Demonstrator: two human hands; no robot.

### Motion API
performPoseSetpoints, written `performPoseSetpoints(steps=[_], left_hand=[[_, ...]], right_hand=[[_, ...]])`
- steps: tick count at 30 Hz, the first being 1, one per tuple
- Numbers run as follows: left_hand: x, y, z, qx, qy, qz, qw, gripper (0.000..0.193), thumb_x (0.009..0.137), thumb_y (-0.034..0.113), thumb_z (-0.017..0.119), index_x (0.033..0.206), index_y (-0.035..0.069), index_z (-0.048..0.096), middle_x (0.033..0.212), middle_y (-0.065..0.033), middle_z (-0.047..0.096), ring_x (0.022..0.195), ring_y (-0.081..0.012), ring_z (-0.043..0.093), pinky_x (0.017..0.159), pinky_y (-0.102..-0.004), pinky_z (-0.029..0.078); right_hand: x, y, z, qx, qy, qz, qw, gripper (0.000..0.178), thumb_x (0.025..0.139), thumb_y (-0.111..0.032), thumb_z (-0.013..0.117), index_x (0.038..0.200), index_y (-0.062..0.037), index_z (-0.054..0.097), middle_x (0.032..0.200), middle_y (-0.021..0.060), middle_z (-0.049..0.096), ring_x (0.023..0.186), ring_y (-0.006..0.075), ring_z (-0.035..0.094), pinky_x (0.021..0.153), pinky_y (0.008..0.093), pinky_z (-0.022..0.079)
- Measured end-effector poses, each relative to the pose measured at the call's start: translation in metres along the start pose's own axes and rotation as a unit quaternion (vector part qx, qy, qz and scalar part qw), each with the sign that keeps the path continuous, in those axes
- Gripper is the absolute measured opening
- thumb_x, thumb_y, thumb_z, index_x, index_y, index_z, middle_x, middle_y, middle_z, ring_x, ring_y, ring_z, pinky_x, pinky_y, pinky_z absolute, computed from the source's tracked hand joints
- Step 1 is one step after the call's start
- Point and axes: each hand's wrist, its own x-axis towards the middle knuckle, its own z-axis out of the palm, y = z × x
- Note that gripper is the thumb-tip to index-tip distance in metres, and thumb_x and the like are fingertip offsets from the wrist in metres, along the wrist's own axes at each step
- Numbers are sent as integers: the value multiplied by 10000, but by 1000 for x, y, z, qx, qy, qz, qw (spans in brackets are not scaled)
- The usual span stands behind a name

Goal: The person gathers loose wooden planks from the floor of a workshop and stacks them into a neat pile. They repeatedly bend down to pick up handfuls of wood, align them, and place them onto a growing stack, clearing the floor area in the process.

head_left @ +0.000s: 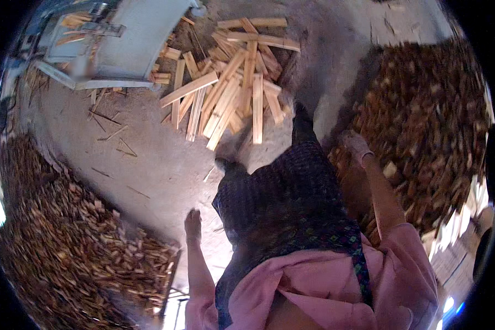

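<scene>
My left hand (192, 224) hangs at my side over the bare floor, near the edge of a heap of small wood pieces. My right hand (357, 146) is held out farther forward, by the near edge of the wood heap on the right, and looks pale, perhaps gloved. Nothing shows in either hand, and blur smears the fingers. Ahead of my feet lies a loose pile of pale sawn boards (234, 82), crossed over one another. My dark patterned apron (286, 192) hangs between my arms.
A big heap of wood offcuts (423, 121) rises on the right. Another heap of offcuts (66, 231) spreads on the left. At the far left stands a light metal table (132, 44) with wood pieces on it. Thin wood slivers (113, 133) litter the floor.
</scene>
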Motion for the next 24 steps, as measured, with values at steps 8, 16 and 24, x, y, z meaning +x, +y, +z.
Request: performPoseSetpoints(steps=[8,16,24], left_hand=[[-2,207,-58,85,-42,83,992,583,1026,343,605,1484,-6,516,1363,-203,657,1223,-293,626,1064,-395,463],[35,238,-36,373,-26,146,916,582,1001,311,618,1476,-5,506,1322,-232,674,1232,-345,649,1038,-402,492],[346,209,-35,465,-71,145,871,798,963,303,736,1580,-21,346,1521,-260,499,1381,-301,523,1142,-422,429]], right_hand=[[-5,57,160,-15,1,-31,999,695,952,-464,669,1483,-40,522,1431,160,619,1284,315,598,1110,393,446],[119,46,285,-61,-1,-51,997,916,843,-529,742,1520,3,429,1365,311,613,1262,426,612,1095,468,472],[360,61,414,-169,277,-121,938,1137,799,-495,843,1579,74,243,1475,323,516,1466,432,395,1237,442,299]])
